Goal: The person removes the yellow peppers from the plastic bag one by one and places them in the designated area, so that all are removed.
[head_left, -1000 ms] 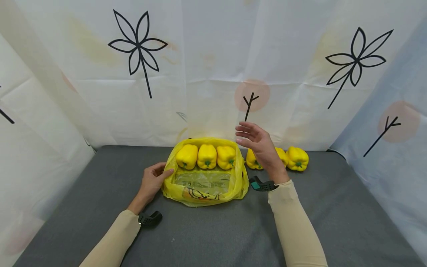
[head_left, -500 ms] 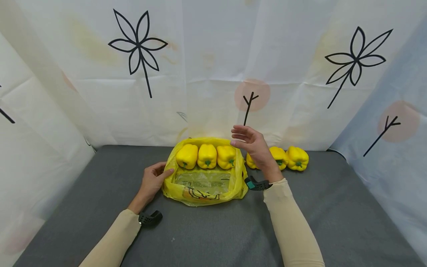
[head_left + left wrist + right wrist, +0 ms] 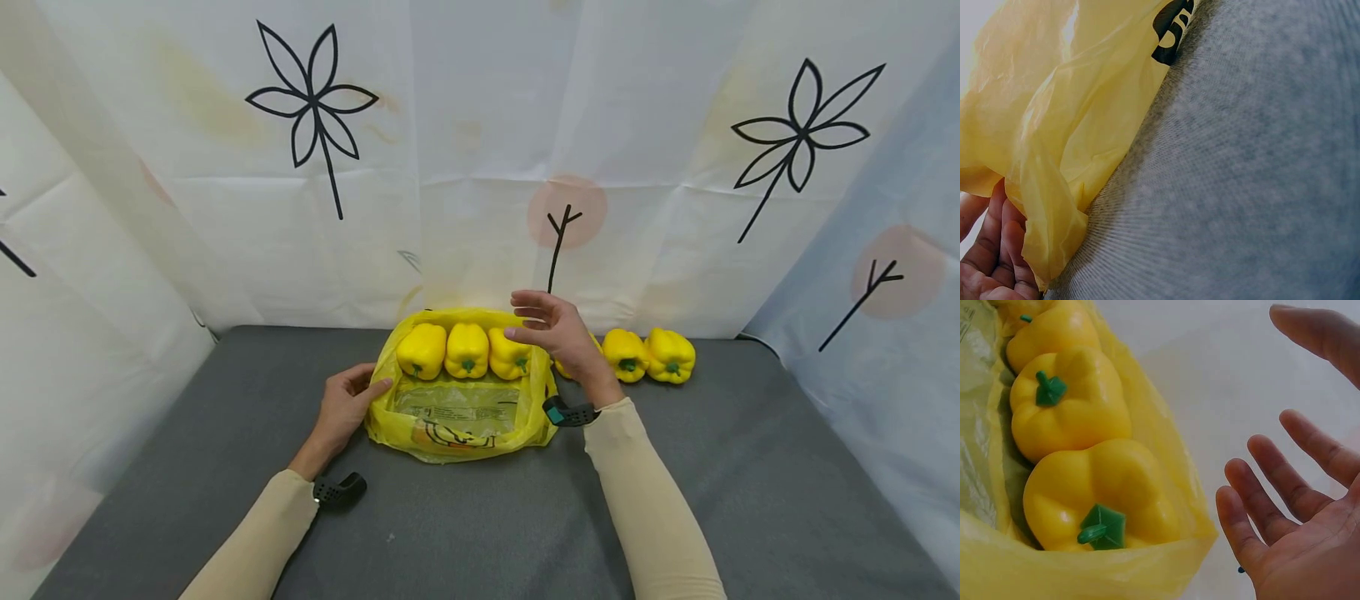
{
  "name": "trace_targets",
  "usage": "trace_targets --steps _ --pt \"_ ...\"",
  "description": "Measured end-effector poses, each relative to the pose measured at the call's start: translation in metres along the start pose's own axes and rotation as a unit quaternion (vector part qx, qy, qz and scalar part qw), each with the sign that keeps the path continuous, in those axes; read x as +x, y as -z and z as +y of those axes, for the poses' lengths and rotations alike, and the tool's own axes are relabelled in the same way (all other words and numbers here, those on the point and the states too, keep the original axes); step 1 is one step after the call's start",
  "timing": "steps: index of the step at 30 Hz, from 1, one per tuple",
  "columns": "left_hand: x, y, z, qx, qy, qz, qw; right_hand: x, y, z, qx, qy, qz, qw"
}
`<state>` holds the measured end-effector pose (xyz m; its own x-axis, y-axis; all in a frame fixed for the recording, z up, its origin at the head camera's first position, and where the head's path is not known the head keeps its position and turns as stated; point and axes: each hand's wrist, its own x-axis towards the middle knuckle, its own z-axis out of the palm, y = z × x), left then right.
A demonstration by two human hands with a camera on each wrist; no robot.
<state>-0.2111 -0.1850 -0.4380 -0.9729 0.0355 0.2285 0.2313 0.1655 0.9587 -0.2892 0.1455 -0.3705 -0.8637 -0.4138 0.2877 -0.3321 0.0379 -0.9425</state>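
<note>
A yellow plastic bag (image 3: 450,450) lies with its mouth spread wide on the grey table. Along its far side sit three yellow bell peppers (image 3: 467,352) in a row, green stems facing the near side. At the bag's left edge, my left hand (image 3: 347,404) pinches the rim, thumb over the edge and fingers outside. The left wrist view shows those fingers (image 3: 999,244) against the bag's outer wall. My right hand (image 3: 558,333) is raised above the bag's right end, fingers apart and holding nothing. In the right wrist view, the peppers (image 3: 1072,406) are left of this hand.
Right of the bag stand three more yellow bell peppers (image 3: 670,356) in a row, one mostly hidden behind my right hand. A white curtain (image 3: 465,233) with printed leaves hangs behind the grey table (image 3: 465,533).
My right hand has moved left and slightly down toward the bag's right end, uncovering more of the outer peppers. My left hand and the bag have stayed in place.
</note>
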Motion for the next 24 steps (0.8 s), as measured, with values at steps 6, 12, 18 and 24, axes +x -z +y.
trace_targets --steps 6,12,18,24 --pt "0.0 0.0 -0.001 -0.006 0.0 0.0 1.0 -0.006 -0.005 -0.013 -0.041 -0.012 -0.015 0.999" --pt "0.001 0.0 -0.001 -0.01 0.0 0.0 0.9999 -0.006 -0.006 -0.012 -0.085 -0.025 -0.024 0.996" --pt "0.001 0.0 -0.001 -0.008 0.002 0.0 1.0 0.001 0.0 0.009 -0.119 -0.047 -0.024 0.991" --pt "0.001 0.0 -0.002 -0.005 -0.001 0.0 1.0 0.004 0.001 0.015 -0.148 -0.061 -0.035 0.986"
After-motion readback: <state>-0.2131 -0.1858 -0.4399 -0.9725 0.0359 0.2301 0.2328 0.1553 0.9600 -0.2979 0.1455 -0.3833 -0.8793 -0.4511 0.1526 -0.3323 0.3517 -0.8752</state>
